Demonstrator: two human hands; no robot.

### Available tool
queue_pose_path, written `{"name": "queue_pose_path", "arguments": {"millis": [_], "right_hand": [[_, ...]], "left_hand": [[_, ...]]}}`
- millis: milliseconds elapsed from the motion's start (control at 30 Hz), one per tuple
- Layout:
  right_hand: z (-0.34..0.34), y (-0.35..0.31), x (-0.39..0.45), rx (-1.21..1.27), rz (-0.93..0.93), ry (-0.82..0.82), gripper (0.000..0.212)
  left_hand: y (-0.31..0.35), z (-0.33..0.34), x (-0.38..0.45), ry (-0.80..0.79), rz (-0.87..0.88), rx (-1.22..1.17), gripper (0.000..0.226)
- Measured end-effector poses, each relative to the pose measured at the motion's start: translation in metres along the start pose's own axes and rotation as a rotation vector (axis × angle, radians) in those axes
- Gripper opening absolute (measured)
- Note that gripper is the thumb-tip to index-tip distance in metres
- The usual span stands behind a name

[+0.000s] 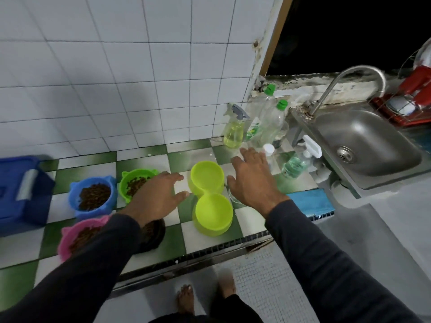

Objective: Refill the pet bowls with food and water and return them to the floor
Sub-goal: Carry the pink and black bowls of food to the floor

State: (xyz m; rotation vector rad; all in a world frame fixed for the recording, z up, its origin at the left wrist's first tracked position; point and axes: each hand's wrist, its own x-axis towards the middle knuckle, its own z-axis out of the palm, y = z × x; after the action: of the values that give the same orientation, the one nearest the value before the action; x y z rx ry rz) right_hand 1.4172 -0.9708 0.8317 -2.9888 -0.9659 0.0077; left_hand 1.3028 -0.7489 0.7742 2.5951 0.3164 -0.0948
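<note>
Double bowl [211, 194], lime plastic | judged light, stiff, empty | to be gripped at waist | left hand [156, 194] & right hand [253, 180]: fingers spread, nothing held.

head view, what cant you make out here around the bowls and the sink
- Dark bowl: mostly hidden under the left sleeve; contents unclear.
- Pink bowl: near side covered by the same sleeve.
- Yellow-green double bowl: whether it holds water cannot be told.
- Clear glass item below the right hand: mostly covered, too faint to identify.
- Blue box: cut by the left edge.
- Dish rack: cut by the right edge, blurred.
</note>
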Motion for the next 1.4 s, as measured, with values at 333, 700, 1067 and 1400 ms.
{"name": "queue_pose_path", "arguments": {"millis": [333,700,1067,1400], "right_hand": [[0.033,-0.076,-0.020,0.135,-0.229,-0.127,0.043],[0.071,-0.146,-0.055,0.294,-0.367,-0.295,0.042],[0.113,-0.196,-0.070,0.315,-0.322,-0.420,0.039],[0.153,-0.239,-0.072,0.435,-0.041,-0.494,0.045]], "left_hand": [[-0.044,-0.025,-0.091,0.073,-0.234,0.055,0.047],[-0.082,-0.010,-0.179,0.168,-0.348,0.048,0.028],[-0.144,0.016,-0.209,0.153,-0.566,-0.001,0.035],[-0.214,0.027,-0.205,0.135,-0.592,-0.103,0.044]]}}
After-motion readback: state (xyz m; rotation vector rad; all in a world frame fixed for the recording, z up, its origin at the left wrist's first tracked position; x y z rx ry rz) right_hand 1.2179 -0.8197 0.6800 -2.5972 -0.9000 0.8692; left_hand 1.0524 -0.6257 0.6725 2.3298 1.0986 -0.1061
